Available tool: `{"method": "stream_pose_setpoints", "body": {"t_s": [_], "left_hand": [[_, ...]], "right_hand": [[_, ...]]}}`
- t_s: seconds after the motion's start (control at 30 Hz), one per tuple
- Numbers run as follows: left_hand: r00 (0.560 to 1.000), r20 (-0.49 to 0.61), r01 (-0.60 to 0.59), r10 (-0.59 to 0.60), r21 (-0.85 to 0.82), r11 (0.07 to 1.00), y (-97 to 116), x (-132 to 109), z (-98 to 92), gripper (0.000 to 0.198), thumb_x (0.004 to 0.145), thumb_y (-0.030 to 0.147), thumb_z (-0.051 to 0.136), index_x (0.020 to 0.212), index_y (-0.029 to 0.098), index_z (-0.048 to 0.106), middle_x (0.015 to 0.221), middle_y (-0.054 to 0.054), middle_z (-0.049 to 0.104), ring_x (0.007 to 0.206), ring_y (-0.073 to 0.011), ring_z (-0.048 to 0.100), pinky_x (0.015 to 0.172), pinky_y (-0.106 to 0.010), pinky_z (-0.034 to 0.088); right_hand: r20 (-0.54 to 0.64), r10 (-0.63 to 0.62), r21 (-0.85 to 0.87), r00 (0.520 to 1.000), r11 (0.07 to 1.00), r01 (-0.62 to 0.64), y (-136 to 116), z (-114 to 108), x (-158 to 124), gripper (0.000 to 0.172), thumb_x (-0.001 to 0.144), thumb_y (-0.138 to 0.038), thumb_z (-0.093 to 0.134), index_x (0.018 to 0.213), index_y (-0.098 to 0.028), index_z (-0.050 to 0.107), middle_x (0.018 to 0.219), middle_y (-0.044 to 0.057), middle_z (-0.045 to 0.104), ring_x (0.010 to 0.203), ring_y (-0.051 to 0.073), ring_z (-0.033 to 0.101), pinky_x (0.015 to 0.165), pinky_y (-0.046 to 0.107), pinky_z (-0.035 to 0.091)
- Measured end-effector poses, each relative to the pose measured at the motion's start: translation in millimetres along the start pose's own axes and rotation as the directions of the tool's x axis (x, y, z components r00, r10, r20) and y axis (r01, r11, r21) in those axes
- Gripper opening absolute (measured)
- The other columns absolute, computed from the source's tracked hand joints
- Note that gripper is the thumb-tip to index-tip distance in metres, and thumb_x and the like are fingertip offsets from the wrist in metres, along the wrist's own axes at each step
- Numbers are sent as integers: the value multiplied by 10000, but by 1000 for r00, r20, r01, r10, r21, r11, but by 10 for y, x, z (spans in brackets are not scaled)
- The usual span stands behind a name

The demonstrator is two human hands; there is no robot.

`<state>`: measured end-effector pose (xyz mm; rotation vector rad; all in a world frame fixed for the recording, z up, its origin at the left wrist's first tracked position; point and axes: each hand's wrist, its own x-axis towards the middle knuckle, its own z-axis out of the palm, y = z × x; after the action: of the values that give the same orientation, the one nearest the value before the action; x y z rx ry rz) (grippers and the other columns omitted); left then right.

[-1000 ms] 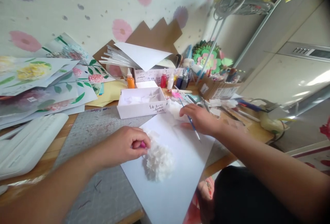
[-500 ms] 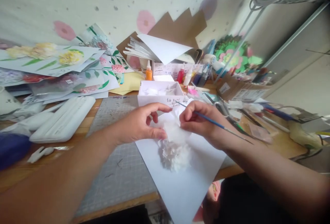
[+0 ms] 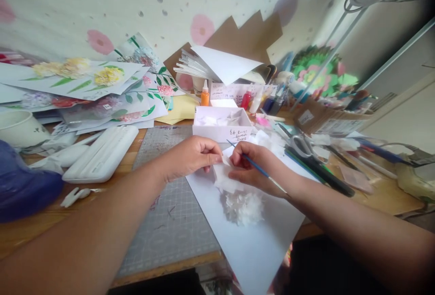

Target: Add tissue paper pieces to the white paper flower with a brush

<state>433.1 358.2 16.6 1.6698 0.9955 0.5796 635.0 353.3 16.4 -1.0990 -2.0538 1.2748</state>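
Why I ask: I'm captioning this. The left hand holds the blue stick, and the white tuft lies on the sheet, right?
Wrong hand: the head view shows the right hand holding the blue stick; the white tuft lies on the sheet.

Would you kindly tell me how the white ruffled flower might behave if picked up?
The flower would probably feel light for its size, as its layers look thin. Those frilly edges could crush easily under a firm grip, and would likely bend rather than resist.
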Motion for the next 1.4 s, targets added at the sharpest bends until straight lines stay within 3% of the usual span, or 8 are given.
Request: {"method": "stream_pose_setpoints", "body": {"t_s": [0.23,0.33,0.47,0.6,0.67,0.77,1.13,1.4], "left_hand": [[995,-104,17,-12,48,999,-6,17,-11,219,776,357,539,769,150,611,664,5,567,584,-95,492,555,-210,375],[994,-87,64,-59,59,996,-11,18,-41,198,751,341,570,758,146,605,664,8,564,576,-88,491,542,-199,373],[990,13,140,-141,75,987,-42,9,-107,141,723,287,600,754,154,566,633,25,545,558,-80,498,514,-180,365],[969,169,160,-179,123,979,-90,11,-169,130,728,277,585,734,155,540,643,24,535,566,-83,508,527,-185,380],[962,203,158,-185,140,977,-103,13,-193,140,725,286,582,741,154,539,671,15,539,585,-95,520,538,-199,390],[960,221,136,-174,179,975,-99,15,-214,136,719,284,574,748,154,546,687,10,539,610,-108,518,549,-210,385],[992,105,22,-68,390,920,-85,64,-18,108,712,287,535,725,186,570,701,29,580,629,-117,490,542,-208,352],[998,40,30,-54,447,894,-81,65,87,131,722,299,531,770,199,601,758,18,631,687,-150,551,578,-233,375]], "right_hand": [[9,30,-44,1000,999,-29,-28,-274,-42,201,710,-196,623,776,-147,440,680,-33,442,584,54,399,507,140,334],[-23,-29,-337,999,941,20,31,-447,-70,162,709,-202,620,763,-148,477,657,-27,476,574,69,419,514,158,343],[-67,-89,-692,994,722,18,122,-593,-136,147,761,-227,571,886,-152,586,810,39,585,697,145,531,641,245,416],[-46,-279,-373,959,895,243,-1,-485,-202,316,896,-276,421,1167,-157,533,973,62,578,862,147,548,749,249,438],[-8,-334,-193,943,925,326,-102,-364,-210,295,908,-261,409,1127,-148,571,922,54,580,851,130,544,751,230,431],[55,-280,-96,959,954,284,-180,-184,-187,208,879,-215,455,922,-118,634,812,46,580,769,118,536,703,219,422],[173,-53,-144,984,986,78,-102,-105,-175,83,786,-124,498,762,-102,575,710,24,555,643,96,469,575,189,383],[82,-240,-154,967,956,250,-148,-50,-213,95,828,-172,494,790,-115,561,735,21,561,675,92,499,609,183,396]]}}
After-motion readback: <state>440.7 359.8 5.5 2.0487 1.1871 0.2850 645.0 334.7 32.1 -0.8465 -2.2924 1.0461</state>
